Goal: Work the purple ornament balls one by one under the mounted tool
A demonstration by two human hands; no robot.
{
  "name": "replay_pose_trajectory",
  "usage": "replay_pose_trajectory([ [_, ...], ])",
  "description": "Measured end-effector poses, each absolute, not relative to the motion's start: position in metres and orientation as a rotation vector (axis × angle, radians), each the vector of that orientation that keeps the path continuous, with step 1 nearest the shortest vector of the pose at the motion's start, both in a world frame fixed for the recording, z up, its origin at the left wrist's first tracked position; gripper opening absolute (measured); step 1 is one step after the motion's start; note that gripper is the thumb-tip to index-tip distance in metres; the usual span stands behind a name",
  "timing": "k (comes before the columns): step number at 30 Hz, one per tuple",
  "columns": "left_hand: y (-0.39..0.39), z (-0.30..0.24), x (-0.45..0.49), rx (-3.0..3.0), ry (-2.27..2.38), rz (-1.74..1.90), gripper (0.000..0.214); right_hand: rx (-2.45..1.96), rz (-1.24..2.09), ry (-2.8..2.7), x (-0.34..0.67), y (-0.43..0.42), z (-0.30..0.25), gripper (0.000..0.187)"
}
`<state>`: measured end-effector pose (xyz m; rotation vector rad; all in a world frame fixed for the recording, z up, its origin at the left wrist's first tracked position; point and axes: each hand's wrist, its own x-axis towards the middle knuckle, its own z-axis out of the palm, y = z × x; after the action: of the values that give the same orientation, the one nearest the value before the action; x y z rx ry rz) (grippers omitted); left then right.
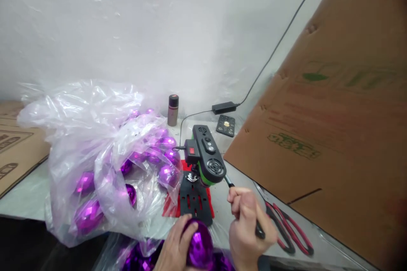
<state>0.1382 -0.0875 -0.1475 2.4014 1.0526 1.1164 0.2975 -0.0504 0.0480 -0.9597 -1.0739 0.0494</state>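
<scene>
My left hand [176,241] is closed around a shiny purple ball [200,245] at the bottom middle, just in front of a small bench machine [208,154]. The machine has a black and green head with a red switch, over a slotted black base plate [196,199]. My right hand [249,224] makes a fist around a black-handled metal rod [260,232], whose shaft runs up to the machine's head. Whether the rod is fixed to the machine is hidden. More purple balls [168,173] lie inside a clear plastic bag [108,144] to the left.
Red-handled shears [292,228] lie right of my right hand, beside a large cardboard box [318,114]. Against the wall stand a small bottle [173,110], a power adapter [224,107] and a dark square plate [225,125]. Another cardboard box [20,148] is at left.
</scene>
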Motion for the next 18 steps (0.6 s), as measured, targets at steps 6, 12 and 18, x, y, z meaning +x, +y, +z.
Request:
replay_pose_trajectory([
  [6,-0.059,-0.083,0.07,2.545,1.603,1.115,0.046,-0.946,0.082,-1.061,0.298,-0.054,0.029,0.041],
  [12,-0.002,-0.038,0.007,2.487,2.339,0.317,0.043,-0.948,0.074,-1.113,0.298,-0.055,0.028,0.04],
  [18,-0.01,-0.039,0.012,2.613,2.156,0.104,0.059,-0.98,0.093,-1.112,0.298,-0.057,0.027,0.04],
])
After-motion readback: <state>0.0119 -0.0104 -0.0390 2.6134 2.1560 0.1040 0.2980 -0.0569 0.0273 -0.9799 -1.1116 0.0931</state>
